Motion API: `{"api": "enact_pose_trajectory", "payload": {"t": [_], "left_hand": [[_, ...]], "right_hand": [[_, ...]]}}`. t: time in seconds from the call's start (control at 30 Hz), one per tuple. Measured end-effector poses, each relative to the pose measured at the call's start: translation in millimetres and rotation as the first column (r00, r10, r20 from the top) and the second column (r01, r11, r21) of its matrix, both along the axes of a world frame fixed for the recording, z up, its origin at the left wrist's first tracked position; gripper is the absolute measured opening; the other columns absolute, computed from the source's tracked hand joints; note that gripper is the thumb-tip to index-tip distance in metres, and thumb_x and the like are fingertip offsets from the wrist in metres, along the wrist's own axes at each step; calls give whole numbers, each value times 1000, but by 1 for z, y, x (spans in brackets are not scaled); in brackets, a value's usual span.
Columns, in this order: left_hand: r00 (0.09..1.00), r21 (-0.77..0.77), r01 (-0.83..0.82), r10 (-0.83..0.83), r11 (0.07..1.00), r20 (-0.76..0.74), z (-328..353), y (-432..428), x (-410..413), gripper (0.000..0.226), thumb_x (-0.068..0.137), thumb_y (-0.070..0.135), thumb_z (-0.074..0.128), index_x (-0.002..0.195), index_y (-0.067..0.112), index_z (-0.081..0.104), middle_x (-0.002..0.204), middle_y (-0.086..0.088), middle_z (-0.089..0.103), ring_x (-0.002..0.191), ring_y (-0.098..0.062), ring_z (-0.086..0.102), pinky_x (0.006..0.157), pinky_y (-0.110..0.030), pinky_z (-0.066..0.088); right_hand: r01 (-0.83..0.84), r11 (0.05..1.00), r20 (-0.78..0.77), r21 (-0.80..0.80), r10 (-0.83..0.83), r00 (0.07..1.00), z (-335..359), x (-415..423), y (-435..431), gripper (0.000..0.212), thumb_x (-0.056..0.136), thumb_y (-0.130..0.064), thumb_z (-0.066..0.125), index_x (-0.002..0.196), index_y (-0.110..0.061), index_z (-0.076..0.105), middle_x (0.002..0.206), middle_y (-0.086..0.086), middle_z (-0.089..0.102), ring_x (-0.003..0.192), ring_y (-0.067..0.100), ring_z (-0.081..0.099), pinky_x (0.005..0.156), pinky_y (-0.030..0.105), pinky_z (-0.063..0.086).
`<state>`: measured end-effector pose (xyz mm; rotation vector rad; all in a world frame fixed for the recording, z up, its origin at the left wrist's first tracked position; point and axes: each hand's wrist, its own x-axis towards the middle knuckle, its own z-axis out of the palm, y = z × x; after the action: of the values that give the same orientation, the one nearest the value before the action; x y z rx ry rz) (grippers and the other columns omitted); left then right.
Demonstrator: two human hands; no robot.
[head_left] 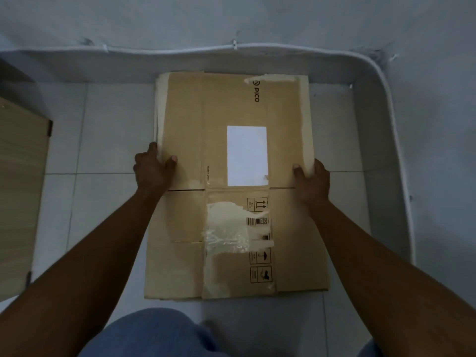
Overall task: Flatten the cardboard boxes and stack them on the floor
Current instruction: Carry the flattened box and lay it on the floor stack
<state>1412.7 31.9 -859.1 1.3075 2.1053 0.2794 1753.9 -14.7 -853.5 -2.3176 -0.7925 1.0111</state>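
Note:
A flattened brown cardboard box (185, 119) lies on the pale tiled floor in the middle of the view. It carries a white label, a PICO print and strips of torn tape. My left hand (153, 167) grips its left edge, thumb on top and fingers curled under. On the opposite edge my right hand (313, 179) holds the same way. Whether other flattened boxes lie beneath it I cannot tell.
A wooden panel (20, 191) stands at the left. A grey padded edge (381, 155) with white piping curves along the back and right of the floor space. My knees in blue fabric (154, 336) are at the bottom. White floor tiles (103, 140) show on both sides of the box.

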Motion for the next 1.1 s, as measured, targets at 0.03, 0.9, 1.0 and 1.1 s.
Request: {"api": "enact_pose_trajectory", "payload": {"t": [0.03, 0.9, 1.0, 1.1], "left_hand": [[998, -1, -50, 50, 999, 23, -2, 4, 0, 71, 88, 54, 65, 135, 3, 47, 126, -28, 54, 114, -46, 56, 96, -55, 51], [998, -207, 62, -57, 976, 30, 35, -6, 17, 107, 90, 66, 53, 158, 7, -5, 165, -20, 11, 149, -43, 20, 119, -57, 25], [920, -245, 316, -360, 916, -157, 102, -44, 31, 105, 92, 62, 54, 159, 9, -8, 167, -19, -3, 153, -38, 6, 119, -57, 20], [801, -372, 519, -590, 770, -104, 198, -73, 40, 84, 94, 60, 52, 159, 15, 20, 167, -15, 8, 154, -31, 12, 120, -51, 25]], "right_hand": [[21, 1000, -14, 5, -21, 1000, -2, 0, 0, 82, 85, -58, 66, 150, -16, 41, 147, 12, 44, 136, 33, 45, 113, 50, 40], [-57, 987, 230, -148, 90, 969, 39, -47, -12, 114, 83, -80, 47, 160, -18, -8, 162, 15, 18, 148, 34, 18, 117, 55, 13], [-114, 985, 141, -129, 132, 981, 114, -67, -29, 97, 92, -71, 43, 160, -23, -7, 167, 9, 9, 153, 29, 6, 120, 52, 3], [-216, 963, 24, -163, 222, 975, 208, -74, -51, 74, 98, -63, 40, 158, -23, 25, 162, 8, 29, 148, 30, 27, 118, 51, 19]]}}
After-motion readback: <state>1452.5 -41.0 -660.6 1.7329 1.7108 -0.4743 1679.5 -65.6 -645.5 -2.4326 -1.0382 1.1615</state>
